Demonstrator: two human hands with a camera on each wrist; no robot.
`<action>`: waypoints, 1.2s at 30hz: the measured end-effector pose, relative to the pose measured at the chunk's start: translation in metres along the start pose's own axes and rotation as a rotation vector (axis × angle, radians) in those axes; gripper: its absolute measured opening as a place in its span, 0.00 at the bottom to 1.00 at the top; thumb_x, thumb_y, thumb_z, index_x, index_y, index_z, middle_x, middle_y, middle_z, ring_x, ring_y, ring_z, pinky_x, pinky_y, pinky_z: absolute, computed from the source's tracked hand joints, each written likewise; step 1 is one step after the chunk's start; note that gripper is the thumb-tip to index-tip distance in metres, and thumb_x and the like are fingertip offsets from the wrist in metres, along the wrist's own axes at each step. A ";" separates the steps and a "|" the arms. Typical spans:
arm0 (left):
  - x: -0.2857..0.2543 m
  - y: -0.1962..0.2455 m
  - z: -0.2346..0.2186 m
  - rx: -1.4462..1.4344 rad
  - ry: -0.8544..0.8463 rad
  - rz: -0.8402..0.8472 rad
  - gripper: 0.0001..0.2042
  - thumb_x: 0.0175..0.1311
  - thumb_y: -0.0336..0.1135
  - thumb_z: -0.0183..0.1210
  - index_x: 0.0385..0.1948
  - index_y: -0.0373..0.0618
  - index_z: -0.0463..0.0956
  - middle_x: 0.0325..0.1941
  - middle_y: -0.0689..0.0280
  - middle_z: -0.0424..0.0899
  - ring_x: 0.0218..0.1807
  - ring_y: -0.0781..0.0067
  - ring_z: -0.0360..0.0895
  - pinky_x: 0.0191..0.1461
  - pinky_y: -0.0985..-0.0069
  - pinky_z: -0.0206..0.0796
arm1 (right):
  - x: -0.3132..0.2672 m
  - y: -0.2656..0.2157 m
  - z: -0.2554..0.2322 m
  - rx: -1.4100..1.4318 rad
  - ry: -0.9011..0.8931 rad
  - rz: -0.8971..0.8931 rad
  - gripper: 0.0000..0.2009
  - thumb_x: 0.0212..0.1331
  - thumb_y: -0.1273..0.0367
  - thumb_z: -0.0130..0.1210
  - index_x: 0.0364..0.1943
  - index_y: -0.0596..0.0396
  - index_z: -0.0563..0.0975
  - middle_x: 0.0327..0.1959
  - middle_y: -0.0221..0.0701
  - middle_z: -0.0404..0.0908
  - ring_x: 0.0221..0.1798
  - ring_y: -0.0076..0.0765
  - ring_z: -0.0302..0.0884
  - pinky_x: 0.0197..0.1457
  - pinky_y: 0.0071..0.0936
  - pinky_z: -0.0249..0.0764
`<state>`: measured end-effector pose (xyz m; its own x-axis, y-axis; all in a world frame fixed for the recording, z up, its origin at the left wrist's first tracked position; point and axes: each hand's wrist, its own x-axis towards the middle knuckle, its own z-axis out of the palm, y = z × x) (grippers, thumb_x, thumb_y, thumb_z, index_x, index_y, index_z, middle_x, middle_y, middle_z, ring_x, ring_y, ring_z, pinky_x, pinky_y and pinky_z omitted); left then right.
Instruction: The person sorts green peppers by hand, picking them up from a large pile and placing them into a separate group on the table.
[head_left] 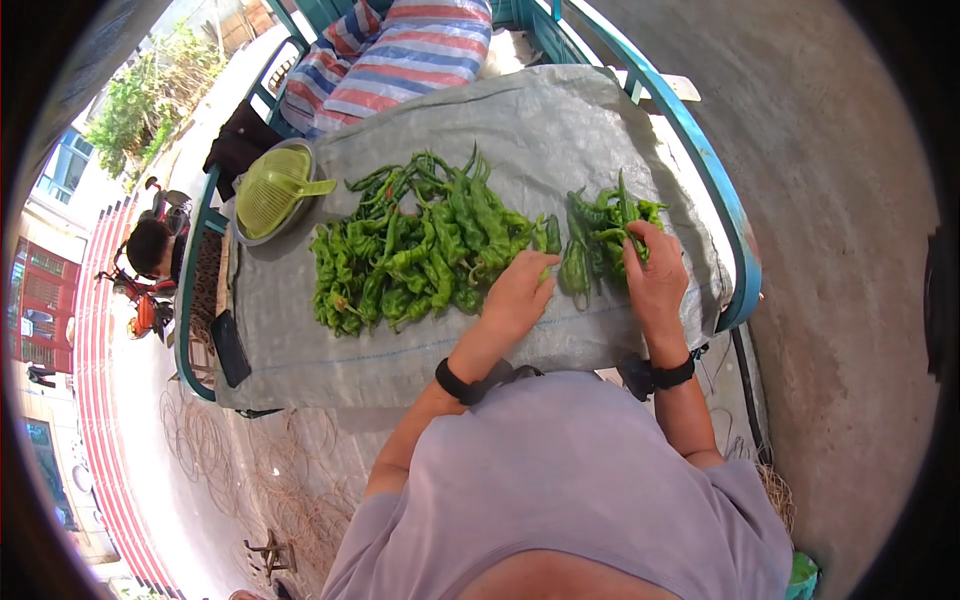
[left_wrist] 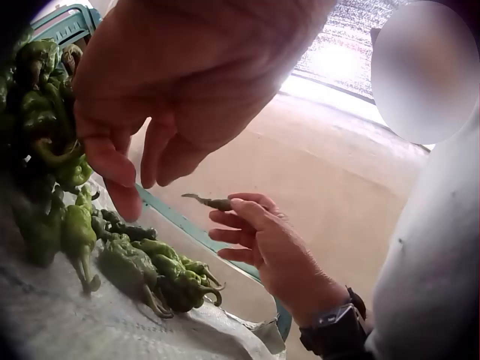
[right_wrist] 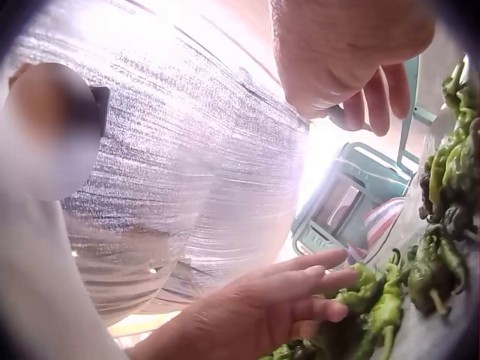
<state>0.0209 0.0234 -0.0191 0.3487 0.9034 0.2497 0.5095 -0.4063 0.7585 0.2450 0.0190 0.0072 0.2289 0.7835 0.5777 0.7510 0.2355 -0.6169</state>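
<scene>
My right hand (head_left: 657, 275) pinches a slim green pepper (left_wrist: 216, 203) between thumb and fingers, over the smaller pepper pile (head_left: 603, 222). In the left wrist view the pepper's stem end sticks out past the fingertips. My left hand (head_left: 517, 297) hovers at the near right edge of the larger pile of green peppers (head_left: 400, 265). Its fingers are loosely extended, with nothing gripped, as the right wrist view also shows of the left hand (right_wrist: 277, 300). A few peppers (head_left: 574, 268) lie between the two hands.
A grey woven sheet (head_left: 290, 350) covers the teal-railed cart bed (head_left: 735, 240). At its left are a yellow-green strainer (head_left: 270, 195) in a metal bowl and a dark phone (head_left: 230, 350). A striped bag (head_left: 410, 55) lies at the far end. A person (head_left: 150, 250) is beyond the left rail.
</scene>
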 end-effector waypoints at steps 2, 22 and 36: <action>-0.001 0.006 -0.001 0.111 -0.015 0.020 0.14 0.68 0.30 0.56 0.53 0.44 0.78 0.49 0.59 0.82 0.43 0.63 0.83 0.46 0.68 0.72 | -0.006 0.019 0.003 -0.183 -0.102 -0.092 0.11 0.54 0.70 0.65 0.43 0.48 0.82 0.46 0.31 0.82 0.49 0.46 0.78 0.56 0.42 0.70; -0.012 0.023 -0.020 -0.008 0.317 -0.152 0.08 0.68 0.30 0.55 0.44 0.44 0.79 0.44 0.58 0.83 0.45 0.53 0.81 0.47 0.64 0.73 | -0.005 -0.023 0.072 -0.389 -0.458 -0.529 0.05 0.52 0.70 0.57 0.26 0.45 0.84 0.29 0.29 0.77 0.49 0.38 0.73 0.78 0.59 0.44; -0.020 0.019 -0.016 -0.013 0.356 -0.163 0.07 0.67 0.30 0.56 0.43 0.45 0.80 0.42 0.59 0.83 0.41 0.54 0.81 0.45 0.63 0.72 | 0.014 -0.027 0.039 -0.069 -0.029 -0.204 0.06 0.55 0.71 0.64 0.36 0.44 0.81 0.31 0.24 0.81 0.42 0.35 0.76 0.70 0.46 0.57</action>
<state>0.0109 0.0001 0.0006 -0.0316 0.9479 0.3169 0.5251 -0.2540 0.8122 0.2036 0.0465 0.0113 0.0501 0.7402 0.6706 0.8209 0.3519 -0.4497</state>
